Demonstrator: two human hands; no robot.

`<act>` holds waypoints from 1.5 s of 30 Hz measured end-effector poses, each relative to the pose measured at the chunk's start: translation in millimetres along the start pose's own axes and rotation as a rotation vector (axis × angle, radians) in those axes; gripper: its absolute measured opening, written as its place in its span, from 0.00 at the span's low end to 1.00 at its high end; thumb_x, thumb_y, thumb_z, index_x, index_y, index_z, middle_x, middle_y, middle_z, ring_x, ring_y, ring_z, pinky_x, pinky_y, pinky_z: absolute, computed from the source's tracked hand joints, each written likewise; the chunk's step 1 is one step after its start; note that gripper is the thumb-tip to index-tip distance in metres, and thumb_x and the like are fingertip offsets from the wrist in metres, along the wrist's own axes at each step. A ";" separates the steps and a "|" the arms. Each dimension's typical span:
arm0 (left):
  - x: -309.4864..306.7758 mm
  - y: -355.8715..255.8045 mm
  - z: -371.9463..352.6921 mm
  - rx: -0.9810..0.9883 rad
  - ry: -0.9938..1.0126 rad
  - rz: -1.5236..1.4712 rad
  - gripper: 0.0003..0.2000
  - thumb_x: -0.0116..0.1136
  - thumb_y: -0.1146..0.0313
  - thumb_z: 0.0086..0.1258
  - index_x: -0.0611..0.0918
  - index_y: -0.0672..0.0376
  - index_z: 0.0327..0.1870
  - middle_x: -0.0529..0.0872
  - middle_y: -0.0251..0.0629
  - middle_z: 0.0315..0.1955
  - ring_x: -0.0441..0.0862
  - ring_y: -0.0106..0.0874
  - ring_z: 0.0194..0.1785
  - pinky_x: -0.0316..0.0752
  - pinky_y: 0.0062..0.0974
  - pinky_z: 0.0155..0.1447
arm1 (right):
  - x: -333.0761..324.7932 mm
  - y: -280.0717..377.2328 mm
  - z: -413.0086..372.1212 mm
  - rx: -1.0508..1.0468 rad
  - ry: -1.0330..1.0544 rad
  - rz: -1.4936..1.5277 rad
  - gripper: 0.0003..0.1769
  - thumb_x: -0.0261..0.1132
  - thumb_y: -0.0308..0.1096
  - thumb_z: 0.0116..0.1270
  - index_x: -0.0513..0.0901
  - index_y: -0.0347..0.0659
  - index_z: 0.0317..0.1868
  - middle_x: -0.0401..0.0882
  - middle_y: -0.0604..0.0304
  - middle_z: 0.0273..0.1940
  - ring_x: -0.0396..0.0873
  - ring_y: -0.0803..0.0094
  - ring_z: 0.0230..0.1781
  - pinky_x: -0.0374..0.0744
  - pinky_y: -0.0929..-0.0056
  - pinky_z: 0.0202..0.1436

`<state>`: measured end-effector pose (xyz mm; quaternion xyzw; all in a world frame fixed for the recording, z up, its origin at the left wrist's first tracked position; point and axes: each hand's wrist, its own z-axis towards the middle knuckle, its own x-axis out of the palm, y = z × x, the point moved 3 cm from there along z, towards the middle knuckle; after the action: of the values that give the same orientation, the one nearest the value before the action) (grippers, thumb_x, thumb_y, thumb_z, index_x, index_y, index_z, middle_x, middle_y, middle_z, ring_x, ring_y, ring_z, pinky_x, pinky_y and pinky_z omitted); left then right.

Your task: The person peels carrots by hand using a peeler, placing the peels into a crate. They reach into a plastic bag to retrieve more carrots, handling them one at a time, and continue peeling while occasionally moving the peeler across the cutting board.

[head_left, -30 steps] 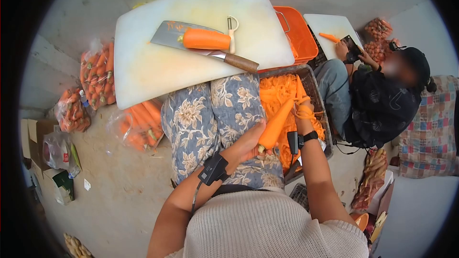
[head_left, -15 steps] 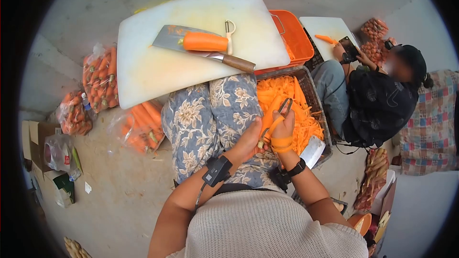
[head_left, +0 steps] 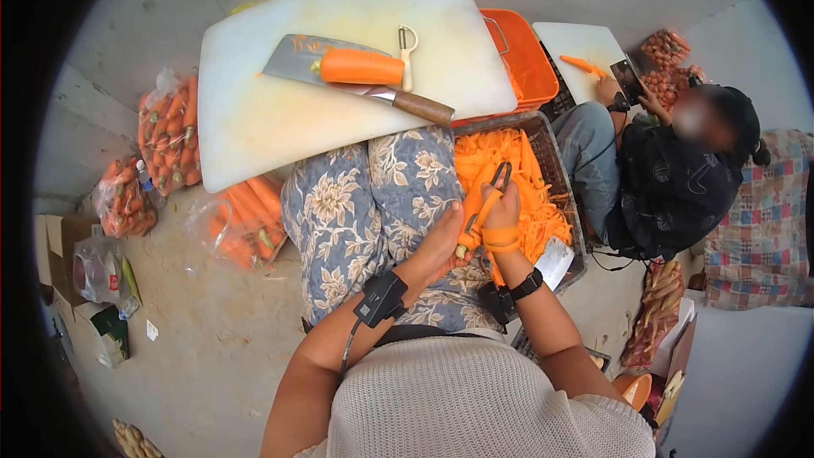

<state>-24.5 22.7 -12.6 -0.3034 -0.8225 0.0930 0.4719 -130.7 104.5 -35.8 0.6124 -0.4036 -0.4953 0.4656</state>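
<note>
My left hand [head_left: 442, 242] is wrapped round the stem end of a carrot [head_left: 476, 197], which points up over a dark crate [head_left: 573, 214]. Closed round a black-framed peeler [head_left: 502, 176], my right hand [head_left: 503, 214] is beside the same carrot, with orange peel strips [head_left: 502, 239] hanging over its wrist side. Peelings [head_left: 543, 216] fill the crate, and a metal blade [head_left: 554, 261] rests at its near end. On the big cutting board [head_left: 254, 127], a cleaver [head_left: 424, 108] lies under a cut carrot [head_left: 365, 67] next to a white peeler [head_left: 407, 55].
An orange basket [head_left: 530, 68] stands behind the crate. At the right a person [head_left: 678, 178] sits holding a phone [head_left: 627, 82] by a smaller cutting board [head_left: 585, 38]. Bags of carrots [head_left: 174, 140] and an open cardboard box [head_left: 64, 250] are at the left.
The carrot in my left hand shows more of its lower part and is tilted slightly differently. The co-worker's phone has turned and is more upright. The whole view has shifted a little.
</note>
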 end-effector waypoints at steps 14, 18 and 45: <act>-3.5 3.3 2.0 -0.033 -0.012 0.056 0.25 0.31 0.40 0.70 0.66 0.53 0.49 0.77 0.36 0.25 0.70 0.20 0.16 0.64 0.14 0.17 | -4.3 -2.6 39.7 -0.017 -0.179 -0.203 0.13 0.57 0.36 0.61 0.72 0.34 0.26 0.71 0.58 0.22 0.69 0.76 0.20 0.69 0.79 0.24; -1.1 2.6 -1.4 -0.026 0.027 0.064 0.22 0.32 0.43 0.71 0.66 0.53 0.46 0.74 0.33 0.22 0.68 0.20 0.14 0.63 0.16 0.16 | -22.0 -25.1 70.3 0.037 -0.252 -0.201 0.14 0.57 0.34 0.60 0.63 0.36 0.24 0.66 0.57 0.21 0.67 0.71 0.19 0.69 0.72 0.22; -3.2 -0.2 -5.5 -0.052 0.162 -0.232 0.20 0.46 0.50 0.70 0.69 0.56 0.51 0.80 0.41 0.35 0.82 0.27 0.35 0.80 0.21 0.28 | -21.6 33.9 -1.9 0.259 -0.042 0.420 0.20 0.61 0.34 0.56 0.65 0.39 0.47 0.67 0.57 0.42 0.72 0.72 0.38 0.75 0.74 0.36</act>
<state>-18.7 19.9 -11.8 -0.2250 -0.8134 -0.0086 0.5363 -133.9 117.4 2.2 0.5591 -0.5920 -0.3444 0.4673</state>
